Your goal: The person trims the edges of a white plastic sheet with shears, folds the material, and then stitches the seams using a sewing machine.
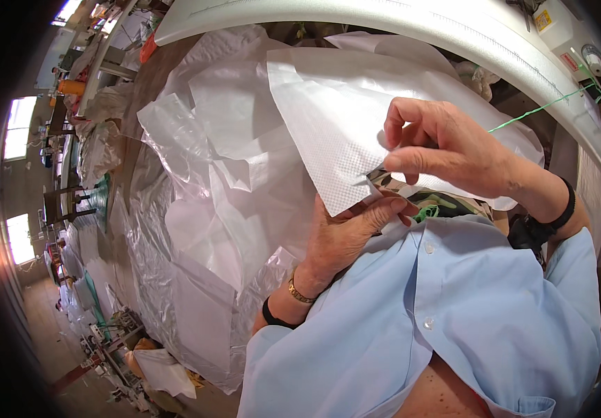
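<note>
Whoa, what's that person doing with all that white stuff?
A person in a light blue shirt has the corner of a white woven sheet in the left hand, just in front of the body. The right hand is close above that corner, with a small dark pointed tool showing by its thumb; its grip is hard to see. A green thread stretches from the upper right toward that hand.
</note>
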Available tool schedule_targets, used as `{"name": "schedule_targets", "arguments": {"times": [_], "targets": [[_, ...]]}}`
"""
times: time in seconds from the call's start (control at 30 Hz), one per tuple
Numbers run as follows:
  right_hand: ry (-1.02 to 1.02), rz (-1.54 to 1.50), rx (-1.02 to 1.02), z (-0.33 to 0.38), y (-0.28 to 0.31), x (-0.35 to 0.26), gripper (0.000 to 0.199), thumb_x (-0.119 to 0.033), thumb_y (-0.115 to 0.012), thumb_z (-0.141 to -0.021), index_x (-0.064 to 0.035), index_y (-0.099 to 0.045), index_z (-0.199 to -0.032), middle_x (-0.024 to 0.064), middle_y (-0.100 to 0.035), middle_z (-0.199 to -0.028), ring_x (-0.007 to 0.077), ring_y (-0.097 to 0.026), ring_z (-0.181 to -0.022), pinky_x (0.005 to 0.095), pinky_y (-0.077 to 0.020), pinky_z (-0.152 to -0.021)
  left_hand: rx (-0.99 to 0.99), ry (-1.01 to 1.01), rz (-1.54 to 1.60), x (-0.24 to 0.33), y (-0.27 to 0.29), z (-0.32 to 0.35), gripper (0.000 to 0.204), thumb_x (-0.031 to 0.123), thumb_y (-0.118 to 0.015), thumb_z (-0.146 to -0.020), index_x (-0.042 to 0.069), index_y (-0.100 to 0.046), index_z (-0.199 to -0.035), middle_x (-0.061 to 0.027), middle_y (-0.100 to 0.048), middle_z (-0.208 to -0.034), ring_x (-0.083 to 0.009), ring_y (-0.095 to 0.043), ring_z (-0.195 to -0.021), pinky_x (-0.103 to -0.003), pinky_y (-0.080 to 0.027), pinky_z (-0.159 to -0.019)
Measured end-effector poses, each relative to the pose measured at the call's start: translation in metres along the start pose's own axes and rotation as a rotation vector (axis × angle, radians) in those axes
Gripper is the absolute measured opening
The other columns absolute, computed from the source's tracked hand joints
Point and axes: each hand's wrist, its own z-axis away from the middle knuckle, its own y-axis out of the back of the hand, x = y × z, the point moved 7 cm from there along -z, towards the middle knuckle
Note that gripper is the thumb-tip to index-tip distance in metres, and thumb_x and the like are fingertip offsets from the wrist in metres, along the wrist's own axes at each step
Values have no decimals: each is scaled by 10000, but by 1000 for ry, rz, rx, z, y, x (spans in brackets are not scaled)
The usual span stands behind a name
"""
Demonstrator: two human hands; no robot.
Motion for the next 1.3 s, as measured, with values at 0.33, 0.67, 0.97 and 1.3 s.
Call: {"name": "schedule_targets", "arguments": {"times": [0.33, 0.67, 0.97, 1.3], "targets": [[-58, -218, -187, -10, -4, 20, 286, -266, -712, -893, -71, -504, -880, -26, -568, -742, 40, -569, -681, 199, -412, -595, -61, -24, -54, 0, -2, -2, 324, -40, -652, -879, -63, -553, -1187, -150, -659, -1053, -231, -694, -856, -322, -592, -757], [-54, -241, -144, -9, -4, 21, 283, -219, -728, -884, -77, -486, -851, -53, -509, -708, 13, -462, -646, 193, -392, -575, -95, -17, -30, -6, -5, -5, 351, -42, -640, -888, -49, -517, -1216, -131, -629, -1067, -227, -682, -885, -334, -583, -776], [-51, -267, -144, -8, -8, 24, 305, -251, -736, -878, -79, -486, -845, -48, -524, -722, 29, -512, -675, 185, -405, -593, -82, 1, -71, -18, -1, -6, 348, -38, -636, -893, -43, -522, -1221, -128, -633, -1072, -233, -683, -917, -338, -590, -813], [-67, -305, -142, -7, -7, 26, 289, -244, -690, -900, -57, -495, -796, 11, -574, -709, 75, -542, -681, 230, -443, -623, -103, -101, -37, -17, -4, -9, 330, -26, -652, -886, -47, -550, -1199, -135, -644, -1070, -228, -685, -917, -335, -596, -803]]}}
